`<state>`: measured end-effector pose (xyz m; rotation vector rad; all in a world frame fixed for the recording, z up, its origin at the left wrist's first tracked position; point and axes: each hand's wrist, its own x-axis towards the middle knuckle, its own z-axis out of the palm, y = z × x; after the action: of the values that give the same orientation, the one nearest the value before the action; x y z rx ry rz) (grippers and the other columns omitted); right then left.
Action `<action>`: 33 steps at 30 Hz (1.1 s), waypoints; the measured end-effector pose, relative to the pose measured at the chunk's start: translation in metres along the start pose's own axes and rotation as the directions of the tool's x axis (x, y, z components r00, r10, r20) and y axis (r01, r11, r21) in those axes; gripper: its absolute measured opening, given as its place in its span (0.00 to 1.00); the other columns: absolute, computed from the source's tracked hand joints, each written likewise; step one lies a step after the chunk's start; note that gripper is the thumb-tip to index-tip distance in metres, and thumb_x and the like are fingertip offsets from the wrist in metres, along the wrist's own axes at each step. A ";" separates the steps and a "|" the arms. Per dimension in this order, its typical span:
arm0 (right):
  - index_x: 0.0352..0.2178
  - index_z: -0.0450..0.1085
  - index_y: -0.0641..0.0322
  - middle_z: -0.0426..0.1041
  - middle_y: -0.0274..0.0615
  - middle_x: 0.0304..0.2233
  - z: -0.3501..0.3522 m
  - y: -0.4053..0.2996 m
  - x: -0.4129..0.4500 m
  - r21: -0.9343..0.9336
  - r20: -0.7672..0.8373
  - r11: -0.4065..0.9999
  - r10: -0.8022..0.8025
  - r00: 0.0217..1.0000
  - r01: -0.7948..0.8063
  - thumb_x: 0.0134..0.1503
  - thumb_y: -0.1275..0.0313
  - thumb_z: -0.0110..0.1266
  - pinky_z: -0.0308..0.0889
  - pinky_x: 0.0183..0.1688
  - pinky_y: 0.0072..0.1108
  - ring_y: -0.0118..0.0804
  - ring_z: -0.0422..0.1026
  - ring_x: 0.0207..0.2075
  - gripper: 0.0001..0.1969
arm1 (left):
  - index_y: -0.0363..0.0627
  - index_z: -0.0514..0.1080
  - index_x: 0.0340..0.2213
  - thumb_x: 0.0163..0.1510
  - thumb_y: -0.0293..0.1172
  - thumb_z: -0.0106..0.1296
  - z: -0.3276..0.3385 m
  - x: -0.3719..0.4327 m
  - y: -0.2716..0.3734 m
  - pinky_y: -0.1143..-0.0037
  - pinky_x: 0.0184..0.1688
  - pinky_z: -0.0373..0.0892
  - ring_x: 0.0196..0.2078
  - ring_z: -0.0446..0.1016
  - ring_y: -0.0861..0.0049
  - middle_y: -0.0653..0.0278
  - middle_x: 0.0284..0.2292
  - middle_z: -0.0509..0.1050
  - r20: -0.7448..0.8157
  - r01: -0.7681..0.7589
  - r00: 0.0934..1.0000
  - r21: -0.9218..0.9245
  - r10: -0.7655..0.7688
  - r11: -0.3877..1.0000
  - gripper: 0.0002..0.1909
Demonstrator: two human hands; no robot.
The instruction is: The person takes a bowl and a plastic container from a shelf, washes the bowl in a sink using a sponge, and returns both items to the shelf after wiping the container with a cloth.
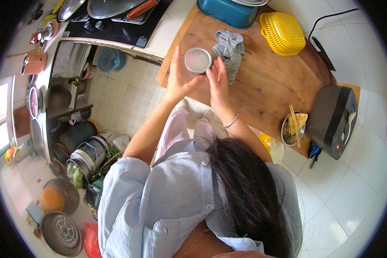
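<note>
A round container with a metal rim and a pale, cloudy top (198,60) is at the near left part of the wooden table (261,87). Beside its left edge, my left hand (179,79) has its fingers extended and its thumb spread below the container. My right hand (218,82) is at the lower right of the rim, with bent fingers apart and a fingertip at or very near it. Neither hand is closed around the container. Whether it rests on the table or is slightly raised cannot be told. A crumpled grey cloth (230,54) lies just right of it.
A blue basin (229,14) and yellow perforated basket (283,34) stand at the far side. To the right are a metal bowl with flatbread and chopsticks (290,135) and a black appliance (330,119). The stove (116,32) is left; buckets (93,150) stand below.
</note>
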<state>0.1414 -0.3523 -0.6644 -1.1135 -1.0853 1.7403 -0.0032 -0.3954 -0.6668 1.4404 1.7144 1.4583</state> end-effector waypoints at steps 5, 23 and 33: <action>0.66 0.44 0.50 0.45 0.42 0.67 -0.024 -0.044 0.001 0.137 -0.034 0.990 0.047 0.998 -0.042 0.63 0.55 0.46 0.47 0.64 0.36 0.38 0.47 0.67 0.34 | 0.38 0.41 0.65 0.42 0.33 0.67 0.019 0.014 0.055 0.63 0.67 0.46 0.68 0.45 0.58 0.46 0.65 0.45 -0.027 -0.052 0.998 -0.074 0.050 0.996 0.57; 0.66 0.45 0.48 0.46 0.42 0.67 -0.097 -0.075 0.069 0.177 -0.113 0.984 0.040 0.993 -0.019 0.61 0.44 0.39 0.47 0.62 0.37 0.34 0.53 0.63 0.37 | 0.39 0.43 0.64 0.43 0.46 0.66 0.145 0.076 0.042 0.59 0.66 0.47 0.67 0.44 0.49 0.39 0.63 0.47 -0.138 0.043 0.989 -0.107 -0.058 0.993 0.57; 0.63 0.50 0.61 0.48 0.46 0.66 -0.121 -0.016 0.121 -0.061 -0.101 0.994 -0.099 0.990 0.093 0.67 0.58 0.37 0.43 0.67 0.29 0.41 0.49 0.66 0.28 | 0.48 0.46 0.65 0.52 0.57 0.54 0.173 0.085 0.013 0.54 0.65 0.42 0.68 0.45 0.52 0.44 0.65 0.47 -0.155 0.276 0.952 0.063 -0.264 0.959 0.48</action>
<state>0.2204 -0.2075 -0.7113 -1.1541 -1.1112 1.5686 0.1196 -0.2479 -0.6891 1.1063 1.9946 1.3836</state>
